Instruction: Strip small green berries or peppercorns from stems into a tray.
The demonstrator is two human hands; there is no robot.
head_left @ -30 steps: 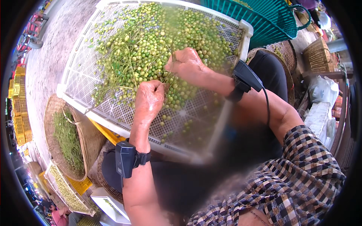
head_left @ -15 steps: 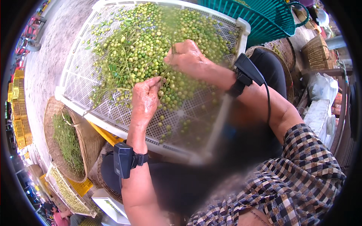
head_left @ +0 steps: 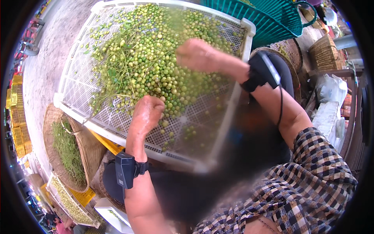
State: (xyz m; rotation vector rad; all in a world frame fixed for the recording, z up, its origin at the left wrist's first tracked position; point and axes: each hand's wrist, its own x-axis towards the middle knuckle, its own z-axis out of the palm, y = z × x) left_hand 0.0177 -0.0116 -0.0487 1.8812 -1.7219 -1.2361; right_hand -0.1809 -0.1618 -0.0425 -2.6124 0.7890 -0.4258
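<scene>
Small round green fruits (head_left: pixel 154 66) lie heaped with thin green stems (head_left: pixel 111 74) in a white perforated plastic tray (head_left: pixel 248 27). My left hand (head_left: pixel 145 114) is closed at the near edge of the heap, fingers curled in beside the fruits. Whatever is inside its grip is hidden. Above the right part of the heap, my right hand (head_left: pixel 198 55) is bunched into a fist, slightly blurred. Its fingertips face away, so its contents do not show. Each wrist wears a strapped black device. Haze blurs the tray's near right part.
A wicker basket (head_left: pixel 93 152) of stripped green stems stands left of the tray. Beyond the tray's far right corner is a green plastic basket (head_left: pixel 253 19). Yellow crates (head_left: pixel 18 113) are stacked far left; another wicker basket (head_left: pixel 325 52) stands at right.
My hands have drawn farther apart. The left has come nearer and slightly left, its fingers curling in. The right has shifted a little right, turning its back upward.
</scene>
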